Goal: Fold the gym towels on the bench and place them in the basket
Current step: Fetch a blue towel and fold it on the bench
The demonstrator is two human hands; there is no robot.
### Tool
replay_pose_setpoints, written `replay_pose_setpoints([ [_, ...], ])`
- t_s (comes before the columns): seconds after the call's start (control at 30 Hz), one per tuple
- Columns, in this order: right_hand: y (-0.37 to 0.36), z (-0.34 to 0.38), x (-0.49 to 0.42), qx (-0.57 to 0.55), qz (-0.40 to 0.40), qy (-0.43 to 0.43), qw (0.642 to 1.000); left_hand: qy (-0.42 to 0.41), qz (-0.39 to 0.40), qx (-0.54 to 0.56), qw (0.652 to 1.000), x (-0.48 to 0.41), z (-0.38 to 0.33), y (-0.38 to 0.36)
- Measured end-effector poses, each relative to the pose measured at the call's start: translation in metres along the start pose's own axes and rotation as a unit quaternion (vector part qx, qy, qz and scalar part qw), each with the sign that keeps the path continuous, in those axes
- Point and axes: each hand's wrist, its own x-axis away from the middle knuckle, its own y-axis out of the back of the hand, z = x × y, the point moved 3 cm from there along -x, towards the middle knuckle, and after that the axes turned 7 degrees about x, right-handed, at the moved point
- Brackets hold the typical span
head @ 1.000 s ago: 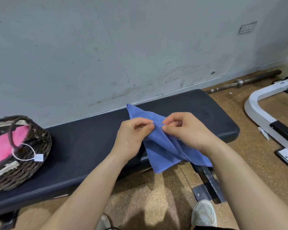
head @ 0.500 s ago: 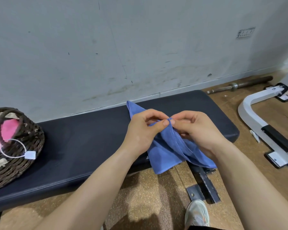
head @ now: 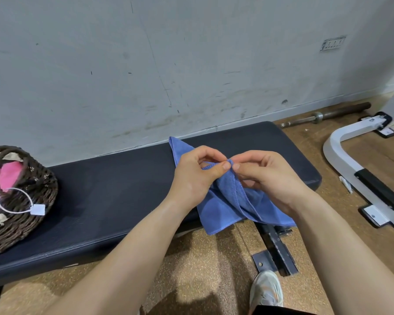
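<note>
Towel point(head: 223, 208), blue, one: you hold it over the right part of the black bench point(head: 105, 196), your left hand point(head: 192, 178) and right hand point(head: 271, 178) each pinching its stitched edge between thumb and forefinger, fingertips nearly touching, while its far corner lies on the padding and its lower folds hang past the front edge toward the floor. Basket point(head: 32, 201), dark wicker, one: it sits at the bench's left end, well apart from your hands, with pink cloth point(head: 7, 176) inside and a white tag point(head: 37, 209) on a loop.
</note>
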Motion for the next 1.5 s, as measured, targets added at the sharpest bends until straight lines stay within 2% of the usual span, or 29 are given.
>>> replay_pose_setpoints([
  [0.17, 0.002, 0.002, 0.0, 0.056, -0.011, 0.04, 0.998, 0.027, -0.01, -0.015, 0.999, 0.001, -0.001, 0.0],
  [0.4, 0.003, 0.005, 0.003, 0.058, 0.007, 0.051, 0.997, 0.012, 0.083, -0.081, 0.993, 0.008, -0.013, 0.007],
  [0.6, -0.004, 0.006, 0.018, 0.126, 0.005, 0.069, 0.99, -0.009, 0.056, -0.139, 0.989, 0.027, -0.019, 0.022],
  [0.83, -0.022, 0.01, 0.045, 0.062, -0.013, 0.091, 0.994, -0.022, 0.029, -0.086, 0.996, 0.053, -0.022, 0.03],
  [0.97, -0.03, 0.013, 0.054, 0.074, -0.013, 0.112, 0.991, -0.019, 0.023, -0.06, 0.998, 0.06, -0.022, 0.032],
  [1.13, -0.032, 0.015, 0.056, 0.1, -0.033, 0.125, 0.987, -0.034, 0.05, -0.117, 0.991, 0.061, -0.024, 0.034],
  [1.23, -0.032, 0.016, 0.056, 0.157, -0.049, 0.144, 0.976, -0.058, 0.084, -0.223, 0.969, 0.061, -0.023, 0.037],
  [1.4, -0.036, 0.033, 0.063, 0.232, -0.084, 0.18, 0.952, -0.068, 0.126, -0.439, 0.887, 0.066, -0.019, 0.049],
  [1.5, -0.034, 0.054, 0.066, 0.265, -0.096, 0.197, 0.939, -0.066, 0.112, -0.501, 0.855, 0.069, -0.024, 0.067],
])
